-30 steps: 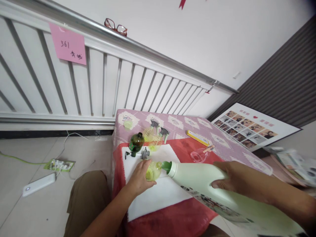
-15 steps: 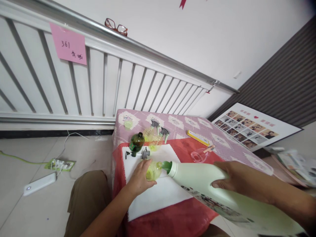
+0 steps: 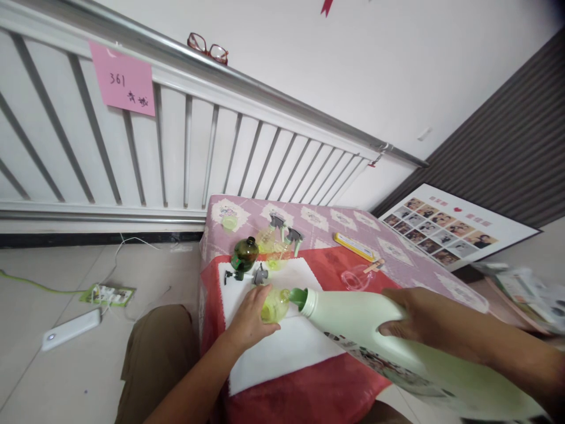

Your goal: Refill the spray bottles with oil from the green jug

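My left hand (image 3: pixel 251 321) is wrapped round a clear yellowish bottle (image 3: pixel 276 305) above the white cloth (image 3: pixel 291 347); its neck points toward the jug. My right hand (image 3: pixel 410 321) grips the handle of a big pale green jug (image 3: pixel 353 315), tipped almost level with its open mouth at the bottle's neck. Green shows inside the jug's mouth; whether liquid is flowing I cannot tell. Behind my left hand stand a dark green bottle (image 3: pixel 245 254) and two clear spray bottles (image 3: pixel 279 254) with grey trigger heads. A black pump head (image 3: pixel 233 275) and a grey spray head (image 3: pixel 260 274) lie on the cloth.
A red cloth (image 3: pixel 309 391) lies under the white one, over a patterned purple tablecloth (image 3: pixel 313 218). A yellow box (image 3: pixel 354 246), coiled clear tubing (image 3: pixel 355 278) and a pale green cap (image 3: pixel 229 222) lie farther back. A white radiator (image 3: pixel 198 147) runs behind the table.
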Available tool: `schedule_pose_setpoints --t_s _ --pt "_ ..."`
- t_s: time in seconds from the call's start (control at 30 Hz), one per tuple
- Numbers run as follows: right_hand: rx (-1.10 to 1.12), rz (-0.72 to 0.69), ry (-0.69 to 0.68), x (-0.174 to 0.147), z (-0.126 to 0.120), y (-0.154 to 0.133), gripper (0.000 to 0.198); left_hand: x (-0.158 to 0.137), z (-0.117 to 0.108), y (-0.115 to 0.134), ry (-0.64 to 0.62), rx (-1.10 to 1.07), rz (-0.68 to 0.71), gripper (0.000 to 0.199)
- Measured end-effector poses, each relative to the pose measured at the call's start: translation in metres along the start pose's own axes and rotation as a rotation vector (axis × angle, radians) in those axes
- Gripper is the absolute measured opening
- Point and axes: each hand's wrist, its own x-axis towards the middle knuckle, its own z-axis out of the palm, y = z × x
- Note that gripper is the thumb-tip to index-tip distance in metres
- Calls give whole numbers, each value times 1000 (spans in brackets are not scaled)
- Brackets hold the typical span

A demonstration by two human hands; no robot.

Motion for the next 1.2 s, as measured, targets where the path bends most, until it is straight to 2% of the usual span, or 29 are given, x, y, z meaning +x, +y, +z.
schedule_pose_setpoints --t_s 1.2 --pt "26 16 -18 -1 -2 -4 25 -1 2 -1 28 -17 5 96"
